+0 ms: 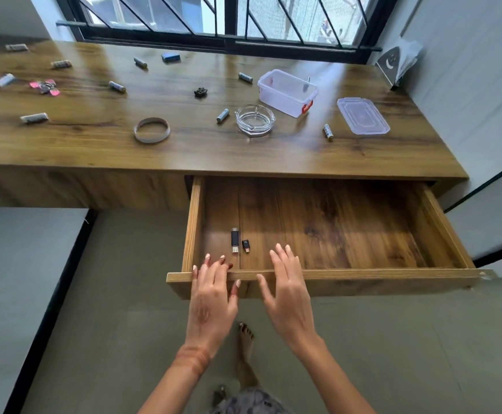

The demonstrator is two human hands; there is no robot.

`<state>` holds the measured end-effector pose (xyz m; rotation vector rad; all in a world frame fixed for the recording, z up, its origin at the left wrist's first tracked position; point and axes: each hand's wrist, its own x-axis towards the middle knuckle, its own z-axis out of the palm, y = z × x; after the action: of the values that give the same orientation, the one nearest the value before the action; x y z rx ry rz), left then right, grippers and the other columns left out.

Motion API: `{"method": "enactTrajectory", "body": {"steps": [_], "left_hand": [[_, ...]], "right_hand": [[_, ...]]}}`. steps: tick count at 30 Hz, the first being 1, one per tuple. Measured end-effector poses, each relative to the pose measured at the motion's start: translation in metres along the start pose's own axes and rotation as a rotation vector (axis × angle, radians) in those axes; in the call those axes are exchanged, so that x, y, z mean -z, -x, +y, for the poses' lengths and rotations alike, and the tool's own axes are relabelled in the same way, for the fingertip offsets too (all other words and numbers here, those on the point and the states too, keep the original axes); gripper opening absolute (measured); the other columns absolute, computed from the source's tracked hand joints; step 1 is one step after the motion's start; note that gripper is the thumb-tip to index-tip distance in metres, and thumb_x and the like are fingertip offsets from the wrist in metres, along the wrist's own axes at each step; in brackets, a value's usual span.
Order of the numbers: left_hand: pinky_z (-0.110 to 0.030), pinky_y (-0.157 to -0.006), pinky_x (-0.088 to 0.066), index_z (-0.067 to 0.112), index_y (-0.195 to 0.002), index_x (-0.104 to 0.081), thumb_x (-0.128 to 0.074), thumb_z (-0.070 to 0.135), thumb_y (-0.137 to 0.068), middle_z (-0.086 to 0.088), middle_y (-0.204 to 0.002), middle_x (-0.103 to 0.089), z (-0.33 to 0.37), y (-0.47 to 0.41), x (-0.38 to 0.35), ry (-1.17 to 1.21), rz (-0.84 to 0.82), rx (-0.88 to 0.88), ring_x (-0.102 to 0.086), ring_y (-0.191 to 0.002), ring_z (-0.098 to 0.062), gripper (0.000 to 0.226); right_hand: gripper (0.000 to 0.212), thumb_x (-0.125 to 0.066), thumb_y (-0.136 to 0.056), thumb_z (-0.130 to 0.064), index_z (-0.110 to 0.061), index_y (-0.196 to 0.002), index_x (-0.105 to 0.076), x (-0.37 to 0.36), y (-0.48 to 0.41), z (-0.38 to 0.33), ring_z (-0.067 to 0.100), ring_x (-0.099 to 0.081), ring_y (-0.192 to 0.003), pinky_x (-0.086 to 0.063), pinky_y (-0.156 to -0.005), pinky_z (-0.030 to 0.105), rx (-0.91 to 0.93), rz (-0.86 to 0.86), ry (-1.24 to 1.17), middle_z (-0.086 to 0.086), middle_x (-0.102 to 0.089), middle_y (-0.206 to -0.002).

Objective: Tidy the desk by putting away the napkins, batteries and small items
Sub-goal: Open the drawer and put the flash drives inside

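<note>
Left hand (211,297) and right hand (287,289) spread open, empty, over front edge of open drawer (333,274); batteries (222,115) scattered on desk (94,150).

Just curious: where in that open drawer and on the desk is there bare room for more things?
Drawer: bare right of the USB stick and adapter. Desk: front strip free; crowded around ashtray and box.
</note>
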<state>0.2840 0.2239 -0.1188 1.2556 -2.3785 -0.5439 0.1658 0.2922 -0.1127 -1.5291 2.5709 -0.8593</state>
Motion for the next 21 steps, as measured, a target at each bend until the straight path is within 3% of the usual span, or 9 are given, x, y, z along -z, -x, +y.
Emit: {"method": "enactTrajectory", "body": {"steps": [2,4,8,14,21], "left_hand": [[-0.038,-0.118,-0.009,0.001,-0.130,-0.048,-0.056,0.025,-0.088,-0.015,-0.138,-0.048,-0.004,0.013,-0.004,-0.086,-0.009,-0.066,-0.028,-0.136,-0.028,0.049],[-0.033,-0.117,0.000,0.000,-0.136,-0.039,-0.046,0.032,-0.087,-0.016,-0.145,-0.038,-0.009,0.021,-0.007,-0.139,-0.026,-0.104,-0.019,-0.141,-0.028,0.058],[-0.034,-0.116,0.001,-0.002,-0.141,-0.028,-0.070,0.019,-0.074,-0.019,-0.149,-0.026,-0.018,0.028,-0.010,-0.205,-0.089,-0.155,0.006,-0.144,-0.023,0.082],[-0.039,-0.116,-0.004,-0.007,-0.140,-0.028,-0.075,0.007,-0.056,-0.023,-0.149,-0.025,-0.022,0.025,-0.015,-0.315,-0.147,-0.173,-0.008,-0.141,-0.033,0.097],[-0.041,-0.115,-0.005,-0.008,-0.140,-0.025,-0.074,0.012,-0.052,-0.025,-0.148,-0.025,-0.023,-0.002,-0.016,-0.364,-0.151,-0.194,-0.006,-0.141,-0.034,0.103]], "right_hand": [[0.058,-0.046,-0.092,-0.035,-0.003,-0.138,-0.033,0.000,0.015,0.007,0.019,-0.016,-0.141,-0.008,-0.117,0.033,0.032,-0.027,0.085,0.014,-0.034,-0.146],[0.068,-0.037,-0.093,-0.046,-0.002,-0.143,-0.021,-0.001,0.027,0.015,0.022,-0.008,-0.143,-0.006,-0.116,0.036,0.046,-0.094,0.170,0.015,-0.022,-0.151],[0.082,-0.031,-0.089,-0.057,0.001,-0.145,-0.014,-0.004,0.038,0.029,0.027,-0.007,-0.143,-0.008,-0.115,0.039,0.087,-0.205,0.348,0.018,-0.012,-0.154],[0.095,-0.038,-0.080,-0.061,0.002,-0.145,-0.009,-0.007,0.035,0.031,0.028,-0.002,-0.143,-0.004,-0.115,0.038,0.086,-0.233,0.389,0.017,-0.004,-0.155],[0.117,-0.062,-0.065,-0.065,0.001,-0.146,-0.007,-0.012,0.008,0.033,0.028,-0.003,-0.143,-0.007,-0.113,0.038,0.076,-0.264,0.390,0.017,-0.003,-0.155]]}}
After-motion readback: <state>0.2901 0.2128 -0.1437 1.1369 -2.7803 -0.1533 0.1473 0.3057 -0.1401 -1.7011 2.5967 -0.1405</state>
